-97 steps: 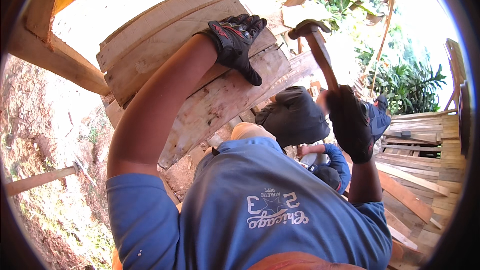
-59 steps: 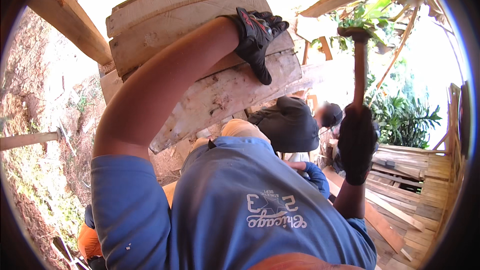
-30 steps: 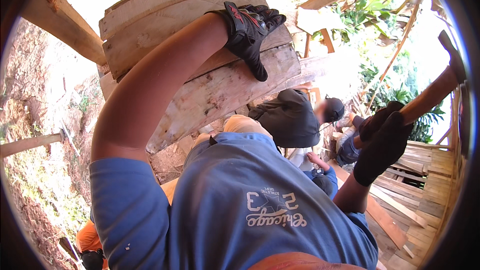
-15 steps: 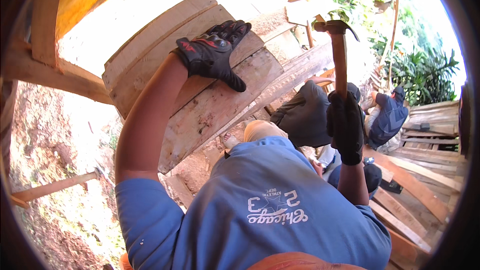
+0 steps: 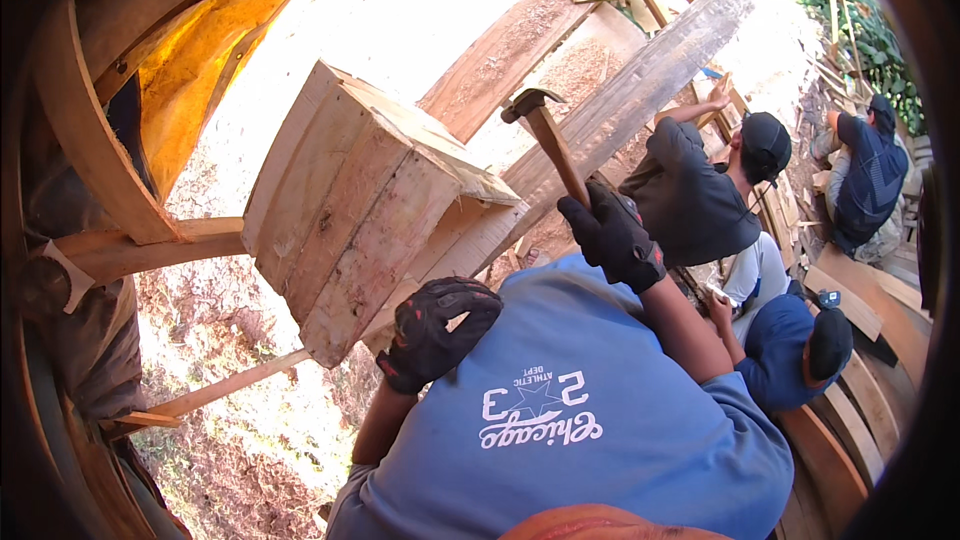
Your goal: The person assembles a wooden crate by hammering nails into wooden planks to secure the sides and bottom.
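In front of me stands a box of rough wooden planks (image 5: 365, 210), tilted, with a hollow side facing right. My right hand (image 5: 615, 237), in a black glove, grips the wooden handle of a claw hammer (image 5: 556, 145); the hammer's head points up and away, over the box's right side. My left hand (image 5: 445, 330), also in a black glove, is close to my chest beside the box's near lower corner. Its fingers are curled round to the thumb, leaving a small gap. Whatever they pinch, if anything, is hidden.
Behind the box run a long grey beam (image 5: 640, 80) and a plank strewn with sawdust (image 5: 510, 45). Several co-workers sit or crouch at the right, the nearest one in dark blue (image 5: 785, 355). Loose boards (image 5: 855, 405) lie beside them. A wooden frame with yellow sheeting (image 5: 215, 60) rises at the left.
My left hand has come off the planks and drawn back toward my chest, its fingers curling. The box now shows its hollow side. The hammer has swung left toward the box.
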Demonstrator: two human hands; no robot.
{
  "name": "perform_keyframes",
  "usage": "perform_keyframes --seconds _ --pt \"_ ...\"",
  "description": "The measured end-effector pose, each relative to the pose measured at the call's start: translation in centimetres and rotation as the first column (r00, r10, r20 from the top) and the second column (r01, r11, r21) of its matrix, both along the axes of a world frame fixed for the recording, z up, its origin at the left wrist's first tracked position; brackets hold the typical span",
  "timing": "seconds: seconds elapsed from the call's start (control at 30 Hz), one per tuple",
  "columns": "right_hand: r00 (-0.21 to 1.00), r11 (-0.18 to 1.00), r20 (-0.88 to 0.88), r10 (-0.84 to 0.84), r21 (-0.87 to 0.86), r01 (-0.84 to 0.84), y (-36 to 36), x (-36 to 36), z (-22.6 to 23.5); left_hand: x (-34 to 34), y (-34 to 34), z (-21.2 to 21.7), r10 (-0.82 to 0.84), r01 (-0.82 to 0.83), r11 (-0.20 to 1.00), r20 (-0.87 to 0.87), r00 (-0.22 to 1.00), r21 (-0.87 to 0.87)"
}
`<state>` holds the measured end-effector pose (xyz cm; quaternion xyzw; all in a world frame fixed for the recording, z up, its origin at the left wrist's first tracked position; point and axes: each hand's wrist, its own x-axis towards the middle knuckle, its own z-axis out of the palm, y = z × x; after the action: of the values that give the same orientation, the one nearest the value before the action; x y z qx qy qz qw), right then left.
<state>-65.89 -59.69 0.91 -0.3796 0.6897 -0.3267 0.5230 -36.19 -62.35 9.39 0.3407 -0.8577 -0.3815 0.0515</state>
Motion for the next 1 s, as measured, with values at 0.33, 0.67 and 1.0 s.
perform_keyframes --seconds 0.33,0.67,1.0 --pt "0.902 0.949 0.295 0.315 -0.111 -0.295 -8.0 -0.3 -1.5 -8.4 -5.5 -12.6 0.841 -0.85 0.437 -0.202 0.502 -0.294" --pt "0.891 0.816 0.152 0.429 -0.487 -0.31 -13.6 3.6 -4.6 -12.1 -3.7 -9.5 0.886 -0.935 0.351 -0.307 0.347 -0.044" --pt "0.889 0.871 0.214 0.404 -0.388 -0.303 -17.6 6.0 -1.4 -11.1 -1.5 -10.4 0.729 -0.797 0.547 -0.322 0.604 -0.258"
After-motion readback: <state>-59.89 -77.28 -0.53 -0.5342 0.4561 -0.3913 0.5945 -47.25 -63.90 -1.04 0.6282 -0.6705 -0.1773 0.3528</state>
